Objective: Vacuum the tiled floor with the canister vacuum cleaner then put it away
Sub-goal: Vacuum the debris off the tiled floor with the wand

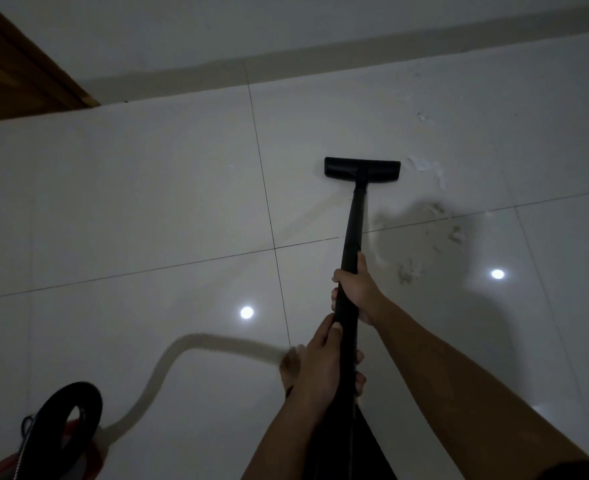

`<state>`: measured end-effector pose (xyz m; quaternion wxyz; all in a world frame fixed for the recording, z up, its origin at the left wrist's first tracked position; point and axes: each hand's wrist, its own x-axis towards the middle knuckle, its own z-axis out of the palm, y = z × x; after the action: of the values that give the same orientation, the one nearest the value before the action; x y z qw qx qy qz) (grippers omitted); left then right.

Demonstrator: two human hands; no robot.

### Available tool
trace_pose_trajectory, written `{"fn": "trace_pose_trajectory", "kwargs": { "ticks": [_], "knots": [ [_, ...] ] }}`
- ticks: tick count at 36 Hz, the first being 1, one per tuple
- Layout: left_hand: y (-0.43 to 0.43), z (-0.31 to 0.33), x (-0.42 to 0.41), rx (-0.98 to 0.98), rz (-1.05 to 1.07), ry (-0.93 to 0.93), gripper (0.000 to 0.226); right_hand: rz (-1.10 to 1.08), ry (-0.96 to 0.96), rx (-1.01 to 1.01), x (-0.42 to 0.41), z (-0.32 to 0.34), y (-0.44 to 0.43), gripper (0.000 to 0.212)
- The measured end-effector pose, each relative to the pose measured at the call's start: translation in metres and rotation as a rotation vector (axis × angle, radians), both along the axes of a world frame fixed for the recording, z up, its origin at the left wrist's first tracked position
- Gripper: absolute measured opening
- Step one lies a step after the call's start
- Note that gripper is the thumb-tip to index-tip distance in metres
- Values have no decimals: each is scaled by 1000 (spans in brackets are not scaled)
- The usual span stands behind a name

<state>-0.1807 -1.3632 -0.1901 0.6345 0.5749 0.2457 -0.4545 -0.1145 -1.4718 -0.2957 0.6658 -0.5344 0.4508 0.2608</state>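
Note:
A black vacuum wand runs from my hands down to a flat black floor nozzle that lies on the glossy white tiled floor. My right hand grips the wand higher along its length, with my left hand gripping it just below, nearer to me. A pale hose, blurred, curves from the wand across the floor to the canister, red and black, at the bottom left corner. Dusty smears and debris mark the tiles to the right of the nozzle.
A white wall with a skirting band borders the floor beyond the nozzle. A brown wooden door frame stands at the upper left. Two ceiling-light reflections shine on the tiles. A bare foot shows beside my left hand.

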Motion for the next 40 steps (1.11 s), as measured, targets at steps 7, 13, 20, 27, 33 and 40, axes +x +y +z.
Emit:
{"fn": "trace_pose_trajectory", "kwargs": {
  "ticks": [7,13,20,27,33,40],
  "knots": [
    [2,3,-18,-28,37,17,30,-3,-2,-36,-20,3,5,70],
    [16,-2,-30,1,-25,14,30,-51,-12,-39,-38,2,15,72],
    [42,8,-55,-76,-11,26,30,-106,-27,-31,-69,7,38,75],
    [62,10,-87,-46,-50,29,29,-112,-30,-16,-102,9,57,72],
    [72,7,-118,-19,-60,31,35,-90,-6,-3,-130,10,68,74],
    [86,15,-155,-44,-53,41,34,-55,26,-11,-165,17,82,80]
  ]
}}
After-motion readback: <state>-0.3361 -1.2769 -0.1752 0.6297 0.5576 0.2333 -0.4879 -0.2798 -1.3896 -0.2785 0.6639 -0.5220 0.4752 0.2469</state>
